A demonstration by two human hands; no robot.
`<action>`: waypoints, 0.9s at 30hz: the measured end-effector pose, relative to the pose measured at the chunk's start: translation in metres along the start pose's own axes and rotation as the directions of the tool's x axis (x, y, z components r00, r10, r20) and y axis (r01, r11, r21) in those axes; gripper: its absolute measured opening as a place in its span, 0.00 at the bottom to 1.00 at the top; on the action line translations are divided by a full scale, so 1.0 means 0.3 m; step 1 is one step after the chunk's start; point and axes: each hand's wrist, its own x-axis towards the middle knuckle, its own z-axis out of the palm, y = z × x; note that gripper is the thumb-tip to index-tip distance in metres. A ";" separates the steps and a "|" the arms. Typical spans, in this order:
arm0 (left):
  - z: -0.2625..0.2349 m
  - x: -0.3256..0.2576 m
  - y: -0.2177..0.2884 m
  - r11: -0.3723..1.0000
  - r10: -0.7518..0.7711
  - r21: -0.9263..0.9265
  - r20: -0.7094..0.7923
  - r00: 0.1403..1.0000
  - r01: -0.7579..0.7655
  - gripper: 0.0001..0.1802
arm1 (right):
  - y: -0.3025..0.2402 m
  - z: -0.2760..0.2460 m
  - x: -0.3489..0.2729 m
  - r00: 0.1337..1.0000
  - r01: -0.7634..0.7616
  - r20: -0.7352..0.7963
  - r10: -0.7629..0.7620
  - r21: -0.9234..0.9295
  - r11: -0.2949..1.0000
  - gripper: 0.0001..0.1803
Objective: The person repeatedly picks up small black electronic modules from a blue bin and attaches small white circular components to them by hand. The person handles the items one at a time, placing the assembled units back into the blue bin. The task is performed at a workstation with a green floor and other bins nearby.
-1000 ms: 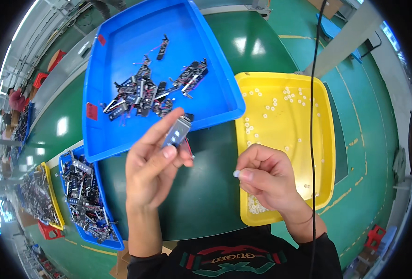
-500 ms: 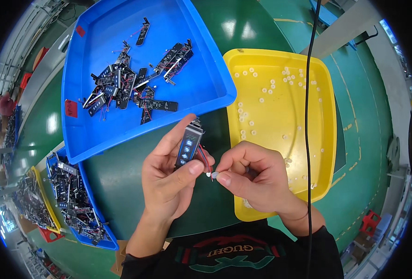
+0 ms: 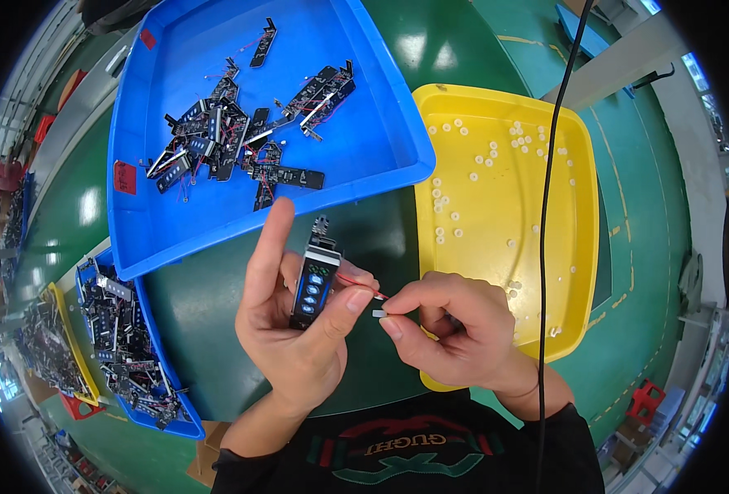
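My left hand (image 3: pixel 294 358) holds a black circuit-board module (image 3: pixel 313 284) upright, its index finger raised clear of it. The module has a row of lit-looking blue-white icons on its face and a metal bracket at the top. Thin red wires (image 3: pixel 356 282) run from behind it toward my right hand (image 3: pixel 467 333). Between that hand's thumb and index finger is a small white piece (image 3: pixel 378 313), close to the wire ends. Whether the wire touches the piece is too small to tell.
A large blue tray (image 3: pixel 241 239) with several similar modules lies at the back left. At right a yellow tray (image 3: pixel 496 272) holds many small white rings. More filled bins (image 3: pixel 182 407) stand at the far left. A black cable (image 3: pixel 546 206) hangs down across the yellow tray.
My left hand has shifted slightly left, and its index finger has lifted off the module. The module now stands more upright. The wires stretch more sideways toward my right hand.
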 end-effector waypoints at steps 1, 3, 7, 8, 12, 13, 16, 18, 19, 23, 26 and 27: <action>0.001 -0.006 -0.003 1.000 0.008 -0.009 -0.002 1.000 -0.008 0.40 | 0.002 0.006 -0.004 1.000 0.014 -0.026 -0.014 -0.015 1.000 0.11; 0.005 -0.010 -0.005 0.999 0.014 -0.040 -0.004 1.000 -0.014 0.41 | 0.001 0.011 -0.004 0.997 0.039 -0.061 -0.042 -0.048 0.998 0.12; 0.003 -0.010 -0.007 0.996 0.024 -0.082 0.012 1.000 -0.023 0.41 | -0.003 0.014 -0.004 0.994 0.058 -0.087 -0.066 -0.084 0.995 0.12; 0.001 -0.010 -0.006 0.996 0.031 -0.081 0.019 0.999 -0.029 0.41 | -0.004 0.014 -0.005 0.994 0.057 -0.091 -0.064 -0.084 0.995 0.12; 0.000 -0.011 0.006 0.996 0.011 -0.094 0.043 0.999 -0.007 0.41 | 0.008 0.014 -0.018 0.994 0.029 -0.108 -0.033 -0.032 0.999 0.13; -0.002 -0.010 0.007 0.995 0.007 -0.098 0.054 0.999 -0.001 0.41 | 0.016 0.019 -0.025 0.992 0.024 -0.123 -0.023 0.003 1.000 0.13; -0.004 -0.014 0.005 0.995 0.020 -0.102 0.072 0.997 -0.013 0.40 | 0.002 0.016 -0.026 0.993 -0.019 -0.116 0.022 0.026 0.999 0.12; -0.011 -0.017 0.003 0.994 0.054 -0.103 0.079 0.995 -0.045 0.38 | -0.004 0.020 -0.026 0.995 -0.035 -0.091 0.037 0.028 0.999 0.12; -0.015 -0.016 -0.001 0.992 0.077 -0.106 0.085 0.993 -0.067 0.38 | -0.001 0.024 -0.027 0.996 -0.033 -0.079 0.036 0.035 0.999 0.12; -0.016 -0.005 -0.001 0.984 0.169 -0.082 0.128 0.977 -0.160 0.34 | -0.005 0.033 -0.024 0.996 -0.026 -0.080 0.032 0.075 0.997 0.11; -0.027 0.001 -0.008 0.984 0.176 -0.052 0.192 0.965 -0.169 0.32 | -0.005 0.019 -0.027 0.997 -0.068 -0.040 0.073 0.116 0.991 0.10; -0.027 0.005 -0.008 0.986 0.168 -0.056 0.215 0.962 -0.159 0.32 | -0.004 0.013 -0.026 0.996 -0.082 -0.032 0.087 0.131 0.988 0.09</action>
